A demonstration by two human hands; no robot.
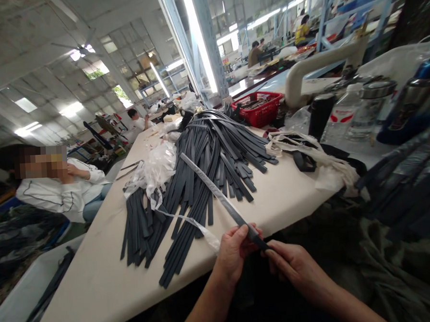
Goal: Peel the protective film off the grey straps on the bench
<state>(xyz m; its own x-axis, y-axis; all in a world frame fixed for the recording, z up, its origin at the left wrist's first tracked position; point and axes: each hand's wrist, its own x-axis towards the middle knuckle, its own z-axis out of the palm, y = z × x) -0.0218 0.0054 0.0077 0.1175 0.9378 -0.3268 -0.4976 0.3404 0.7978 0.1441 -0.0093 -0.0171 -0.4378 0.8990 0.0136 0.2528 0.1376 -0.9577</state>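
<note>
By the table (98, 263), left hand (231, 252) and right hand (290, 262) pinch a flat grey strip (217, 192).

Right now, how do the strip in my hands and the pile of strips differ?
The held strip is a single piece, while the pile is many strips. The held strip is pinched by your left hand and right hand; the pile lies fanned across the table. The held strip's far part looks paler than the dark pile. All the strips are long and narrow.

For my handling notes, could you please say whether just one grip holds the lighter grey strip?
No, the left grip and right grip both hold the lighter grey strip.
</note>
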